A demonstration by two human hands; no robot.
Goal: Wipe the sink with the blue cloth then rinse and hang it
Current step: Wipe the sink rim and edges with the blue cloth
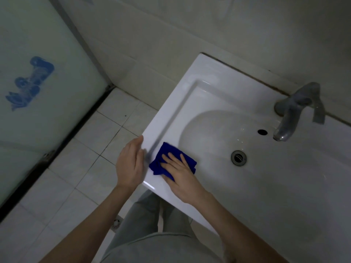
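- My right hand (180,177) lies flat on the blue cloth (168,149), fingers straight and spread. It presses the cloth down and does not clutch it.
- The cloth is folded into a small pad. It sits on the flat ledge at the near-left corner of the sink (199,73), just beside the basin's curved edge.
- My left hand (130,164) is relaxed and holds nothing, fingers straight. It is at the sink's outer left edge; I cannot tell whether it touches the edge or only hovers beside it.
- The faucet (290,114) stands at the back right with its spout over the basin. I see no water running from it.
- The drain (238,158) and the overflow hole (262,132) are uncovered, well apart from the cloth.
- Step in hand, as I judge it: the wipe, working on the left ledge.
- Progress: I cannot say how much of the surface is already wiped, since no streaks or wet trail show in this dim light. The bowl, the back ledge around the faucet and the right side are all away from the cloth.
- Left to do after the wiping: rinse the cloth under the faucet, then hang it. No hook or rail shows in view.
- Surroundings: the tiled floor (76,168) is on the left, with a frosted panel (28,86) bearing a blue print beyond it.
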